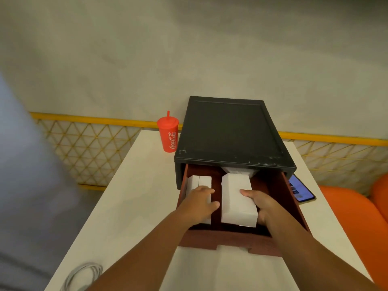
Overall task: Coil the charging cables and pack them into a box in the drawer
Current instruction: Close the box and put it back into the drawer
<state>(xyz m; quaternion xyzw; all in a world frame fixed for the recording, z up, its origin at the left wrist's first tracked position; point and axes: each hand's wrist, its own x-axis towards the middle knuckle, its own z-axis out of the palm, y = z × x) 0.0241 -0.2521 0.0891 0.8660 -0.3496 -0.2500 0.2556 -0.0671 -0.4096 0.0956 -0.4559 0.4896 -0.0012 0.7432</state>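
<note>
Both forearms entered from the bottom edge and reached forward into the open drawer (231, 238), a reddish-brown tray pulled out of a black cabinet (231, 131) standing on the white table (134, 206).

Left hand (199, 203) lay palm down on the white box (199, 181) in the drawer's left compartment, fingers spread over its top and near end, thumb pointing toward the centre divider. Whether the hand gripped the box or only rested on it could not be told.

Right hand (259, 201) clasped the larger white box (237, 198) in the right compartment: thumb across the top face, the other fingers wrapped around the box's right side and near corner. This box sat tilted, its near end raised above the drawer front. A further white object (238, 171) showed behind it, half under the cabinet's front edge; its nature was not clear.

Coiled white charging cable (84, 276) lay on the table at the near left corner, partly cut off by the frame edge, well apart from the drawer and from both hands.

Other items: red Coca-Cola cup (169, 134) with lid and straw, standing upright just beside the cabinet's left rear corner; a smartphone (300, 189), screen lit, flat on the table right of the drawer.
</note>
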